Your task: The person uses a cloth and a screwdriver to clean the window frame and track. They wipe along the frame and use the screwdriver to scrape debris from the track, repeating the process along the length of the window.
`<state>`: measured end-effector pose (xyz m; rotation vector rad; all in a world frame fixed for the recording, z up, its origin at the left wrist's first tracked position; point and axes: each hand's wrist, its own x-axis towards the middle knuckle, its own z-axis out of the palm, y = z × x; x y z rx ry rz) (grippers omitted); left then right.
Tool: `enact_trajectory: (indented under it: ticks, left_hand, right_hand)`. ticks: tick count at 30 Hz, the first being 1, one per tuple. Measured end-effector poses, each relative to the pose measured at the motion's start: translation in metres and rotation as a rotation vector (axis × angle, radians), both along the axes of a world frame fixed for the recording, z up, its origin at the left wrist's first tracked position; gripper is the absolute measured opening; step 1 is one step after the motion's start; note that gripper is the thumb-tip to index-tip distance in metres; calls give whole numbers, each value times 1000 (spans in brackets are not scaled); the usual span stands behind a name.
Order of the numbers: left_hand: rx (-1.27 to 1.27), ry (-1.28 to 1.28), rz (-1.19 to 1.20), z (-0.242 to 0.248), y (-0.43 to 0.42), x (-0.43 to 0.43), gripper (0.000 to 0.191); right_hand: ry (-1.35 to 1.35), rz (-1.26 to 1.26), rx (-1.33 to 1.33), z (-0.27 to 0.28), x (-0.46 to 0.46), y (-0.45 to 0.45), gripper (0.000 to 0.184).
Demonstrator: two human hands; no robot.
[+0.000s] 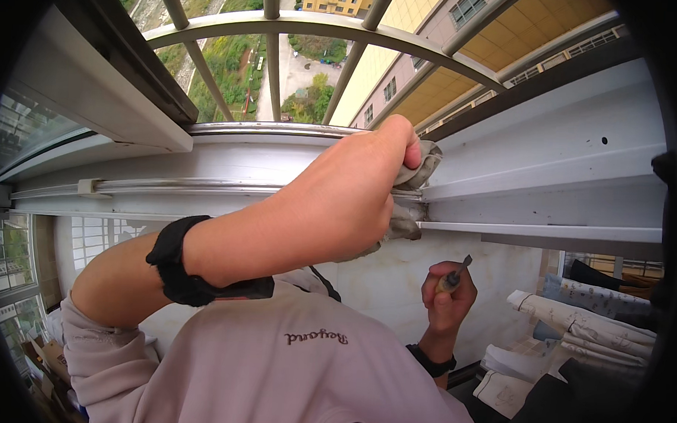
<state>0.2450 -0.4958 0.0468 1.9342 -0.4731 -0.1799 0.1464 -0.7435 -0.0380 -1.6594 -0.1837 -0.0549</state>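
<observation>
My left hand (pixel 368 168) grips a damp-looking grey cloth (pixel 424 167) at the corner where the white window sill track meets the side frame. Part of the cloth shows beyond the thumb side, and another fold (pixel 403 225) hangs below the hand over the inner edge. Beneath my forearm runs the metal rail (pixel 233 186) of the sliding window. Lower and to the right, my right hand (pixel 449 299) holds a flat-blade screwdriver (pixel 448 281) by its yellowish handle, blade pointing up and apart from the frame. My fingers hide part of the handle.
Metal security bars (pixel 271 69) stand outside the opening, high above the ground. A white window sash (pixel 97 85) is at the left. The white side frame (pixel 541 162) has a dark hole. Folded or hung fabrics (pixel 580 326) are at the right, cardboard (pixel 54 358) at lower left.
</observation>
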Motion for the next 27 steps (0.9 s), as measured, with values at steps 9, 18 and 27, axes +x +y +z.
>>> enact_trajectory:
  ticks: [9,18,27]
  left_hand:
    - [-1034,514,140,2,31,-30,43]
    - [-992,595,69,-9,42,-39,49]
    - [-813,620,35,-6,35,-35,51]
  right_hand:
    - [-73,112,-79,11,2,2,35]
    - [-187,178,-146,25,7,18,29]
    - [-636,84,-592,68,13,36,48]
